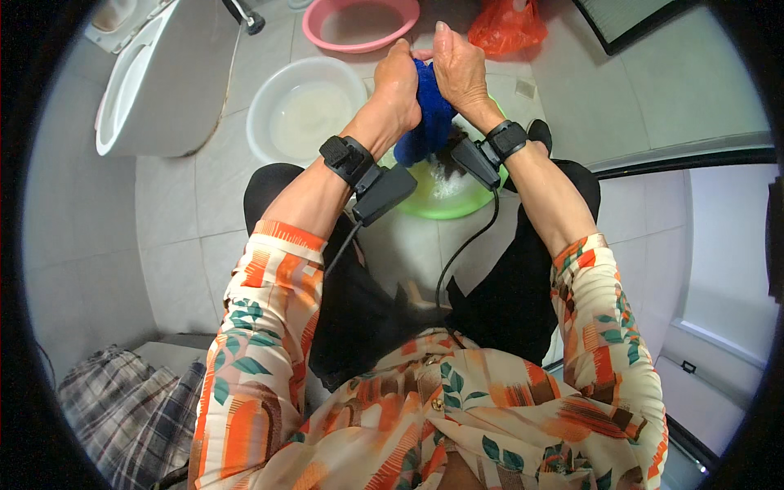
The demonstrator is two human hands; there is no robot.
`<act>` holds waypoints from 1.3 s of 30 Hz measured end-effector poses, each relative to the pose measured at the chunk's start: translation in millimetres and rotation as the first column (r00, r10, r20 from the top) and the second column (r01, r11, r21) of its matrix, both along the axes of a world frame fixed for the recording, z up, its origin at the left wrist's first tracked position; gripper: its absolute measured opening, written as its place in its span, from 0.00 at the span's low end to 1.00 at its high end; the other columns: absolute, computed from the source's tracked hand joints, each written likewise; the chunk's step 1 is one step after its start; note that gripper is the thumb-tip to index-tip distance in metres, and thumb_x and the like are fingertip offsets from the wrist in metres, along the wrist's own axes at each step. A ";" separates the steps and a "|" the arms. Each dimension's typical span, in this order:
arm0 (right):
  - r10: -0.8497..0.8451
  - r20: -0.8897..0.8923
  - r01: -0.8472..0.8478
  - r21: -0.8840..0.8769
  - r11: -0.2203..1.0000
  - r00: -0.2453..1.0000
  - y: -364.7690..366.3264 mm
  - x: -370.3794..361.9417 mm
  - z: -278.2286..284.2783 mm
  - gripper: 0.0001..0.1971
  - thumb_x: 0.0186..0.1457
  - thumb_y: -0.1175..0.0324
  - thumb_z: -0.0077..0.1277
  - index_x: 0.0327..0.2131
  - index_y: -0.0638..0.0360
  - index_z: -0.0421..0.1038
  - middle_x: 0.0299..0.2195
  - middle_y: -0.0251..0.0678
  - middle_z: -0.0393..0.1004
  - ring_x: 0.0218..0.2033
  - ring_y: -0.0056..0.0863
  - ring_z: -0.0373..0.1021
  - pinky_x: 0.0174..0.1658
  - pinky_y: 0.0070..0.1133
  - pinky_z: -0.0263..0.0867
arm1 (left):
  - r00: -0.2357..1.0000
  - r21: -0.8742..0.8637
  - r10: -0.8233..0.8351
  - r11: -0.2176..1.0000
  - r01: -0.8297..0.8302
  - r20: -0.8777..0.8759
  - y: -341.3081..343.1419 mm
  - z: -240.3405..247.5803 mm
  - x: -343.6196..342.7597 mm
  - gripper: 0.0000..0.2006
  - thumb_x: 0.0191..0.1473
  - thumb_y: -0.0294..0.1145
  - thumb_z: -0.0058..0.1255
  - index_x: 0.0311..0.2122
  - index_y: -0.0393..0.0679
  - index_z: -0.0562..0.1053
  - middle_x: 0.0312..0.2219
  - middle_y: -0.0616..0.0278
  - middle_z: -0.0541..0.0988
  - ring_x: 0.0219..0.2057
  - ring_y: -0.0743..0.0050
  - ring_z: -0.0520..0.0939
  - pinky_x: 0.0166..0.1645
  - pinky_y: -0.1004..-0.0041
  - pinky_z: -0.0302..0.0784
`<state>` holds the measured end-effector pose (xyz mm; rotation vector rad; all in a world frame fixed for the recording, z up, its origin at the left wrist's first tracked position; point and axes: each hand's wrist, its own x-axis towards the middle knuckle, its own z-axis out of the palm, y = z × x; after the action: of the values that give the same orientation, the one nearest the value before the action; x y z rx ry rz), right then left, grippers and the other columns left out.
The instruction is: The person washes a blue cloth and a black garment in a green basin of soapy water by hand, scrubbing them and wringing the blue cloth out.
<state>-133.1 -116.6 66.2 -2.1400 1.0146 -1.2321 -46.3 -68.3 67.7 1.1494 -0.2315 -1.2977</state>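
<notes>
blue cloth [434, 108] in left grip [398, 88], right grip [460, 73], arms [296, 198] outstretched

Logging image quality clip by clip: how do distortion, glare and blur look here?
Head view: black fisheye rim, dark sill bowing slightly at right; head view: whitish patch in the green basin, glare or foam, cannot tell; head view: left hand, right hand and blue cloth fairly sharp, shadowy haze between the legs.
</notes>
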 end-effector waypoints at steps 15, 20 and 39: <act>0.032 -0.104 -0.042 -0.105 0.994 0.994 -10.1 -5.3 -11.4 0.10 0.54 0.61 0.43 0.27 0.55 0.68 0.21 0.40 0.72 0.21 0.44 0.69 0.22 0.34 0.66 | 0.999 -0.049 0.035 0.998 -0.036 -0.007 -0.5 1.7 -4.9 0.21 0.58 0.45 0.30 0.27 0.40 0.70 0.22 0.63 0.71 0.22 0.73 0.71 0.29 0.72 0.68; 0.182 -0.001 -0.174 -0.296 0.939 0.983 59.6 14.7 18.9 0.13 0.57 0.62 0.39 0.28 0.60 0.70 0.22 0.47 0.70 0.23 0.47 0.67 0.25 0.31 0.63 | 0.996 -0.318 -0.087 0.945 0.077 -0.020 9.5 -17.6 26.0 0.19 0.57 0.45 0.32 0.31 0.39 0.70 0.25 0.59 0.73 0.27 0.70 0.73 0.31 0.69 0.70; 0.405 0.358 -0.519 0.325 0.790 0.841 39.1 -3.4 2.1 0.28 0.48 0.56 0.56 0.47 0.60 0.57 0.41 0.35 0.69 0.43 0.24 0.64 0.50 0.22 0.58 | 0.984 -0.096 0.166 0.980 -0.171 -0.060 7.3 11.3 16.5 0.15 0.57 0.44 0.36 0.31 0.42 0.65 0.26 0.61 0.73 0.30 0.67 0.73 0.41 0.67 0.70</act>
<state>-136.5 -77.5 68.3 -1.6881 0.5123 -0.9279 -29.9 -60.9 79.0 1.0253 -0.1561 -1.1515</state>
